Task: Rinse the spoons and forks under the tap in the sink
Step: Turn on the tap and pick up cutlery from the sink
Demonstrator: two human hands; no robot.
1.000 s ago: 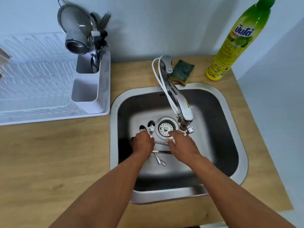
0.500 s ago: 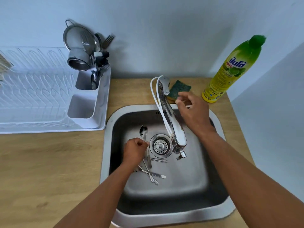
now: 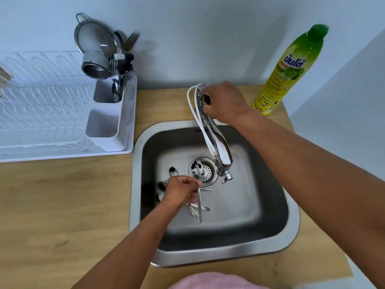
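Observation:
A steel sink (image 3: 291, 215) is set in the wooden counter. My left hand (image 3: 180, 191) is closed around a spoon (image 3: 199, 197) whose bowl lies over the drain strainer (image 3: 205, 171) and whose handle points toward me. Several more spoons and forks (image 3: 195, 209) lie on the sink floor beneath and beside that hand. My right hand (image 3: 224, 102) grips the lever at the top of the chrome tap (image 3: 220, 149), whose spout reaches over the drain. No water is visible from the spout.
A white dish rack (image 3: 62, 126) stands left of the sink, its cutlery holder (image 3: 113, 92) holding a strainer, a steel cup and utensils. A green and yellow dish soap bottle (image 3: 289, 71) stands at the back right. A pink cloth (image 3: 210, 281) shows at the bottom edge.
My right hand rose from the sink floor to the tap lever and closed on it. My left hand lifted one spoon over the drain.

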